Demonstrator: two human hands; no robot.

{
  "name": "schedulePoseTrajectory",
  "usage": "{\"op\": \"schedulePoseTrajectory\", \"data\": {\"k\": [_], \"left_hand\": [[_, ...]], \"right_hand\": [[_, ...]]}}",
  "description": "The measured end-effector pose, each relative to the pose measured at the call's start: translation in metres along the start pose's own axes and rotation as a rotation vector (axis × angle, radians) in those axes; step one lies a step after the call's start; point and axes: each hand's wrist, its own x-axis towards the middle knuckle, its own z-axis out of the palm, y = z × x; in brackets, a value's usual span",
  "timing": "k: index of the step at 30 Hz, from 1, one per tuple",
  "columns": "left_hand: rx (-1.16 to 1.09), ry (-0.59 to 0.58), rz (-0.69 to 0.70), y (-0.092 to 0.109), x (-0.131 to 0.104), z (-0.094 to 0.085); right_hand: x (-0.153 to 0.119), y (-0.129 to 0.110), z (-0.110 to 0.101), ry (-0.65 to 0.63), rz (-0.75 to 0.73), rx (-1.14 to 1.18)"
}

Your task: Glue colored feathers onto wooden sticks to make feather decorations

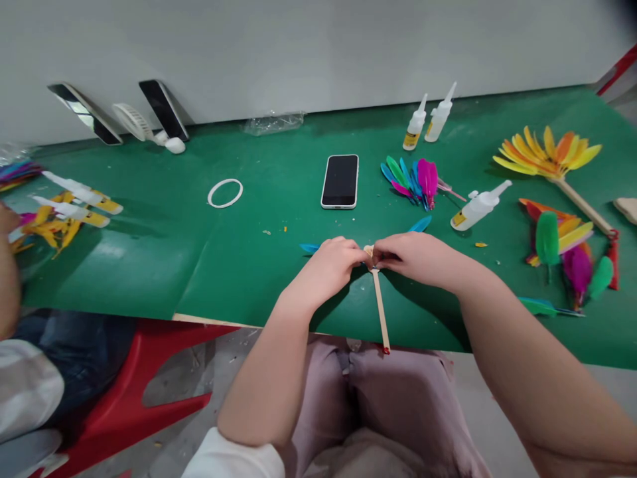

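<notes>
My left hand (338, 262) and my right hand (411, 259) meet at the head of a wooden fan handle (380, 307), fingers pinched together on both sides. A blue feather (309, 248) sticks out to the left from behind my left hand. Past my right hand shows the tip of another blue feather (421, 224). Both quill ends appear to run under my fingertips, which hide the joint. The handle points towards my lap, its end with a red cord (386, 350) reaching over the table edge.
On the green table (269, 279) lie a phone (340, 181), a white ring (225, 193), a feather bundle (413, 180), a glue bottle (478, 207), loose feathers (547, 239) and a yellow feather fan (550, 156). At left, a co-worker's arm (7, 279) is near more glue bottles (82, 194).
</notes>
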Motion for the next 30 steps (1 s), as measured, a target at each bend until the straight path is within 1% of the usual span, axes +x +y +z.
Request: {"op": "schedulePoseTrajectory", "data": {"k": [3, 12, 22, 30], "left_hand": [[-0.007, 0.0, -0.006, 0.0005, 0.0, -0.0005], [-0.01, 0.003, -0.014, 0.0015, 0.0006, -0.0011], [-0.035, 0.012, 0.002, -0.0009, 0.0018, 0.0004], [-0.039, 0.019, 0.01, -0.0001, 0.0019, 0.001]], "right_hand": [[-0.0006, -0.0012, -0.0001, 0.0, -0.013, -0.004], [-0.0004, -0.0023, -0.002, -0.02, 0.014, 0.006], [-0.0009, -0.0028, 0.0017, 0.006, -0.03, -0.024], [-0.0004, -0.0063, -0.0001, -0.008, 0.027, -0.035]]}}
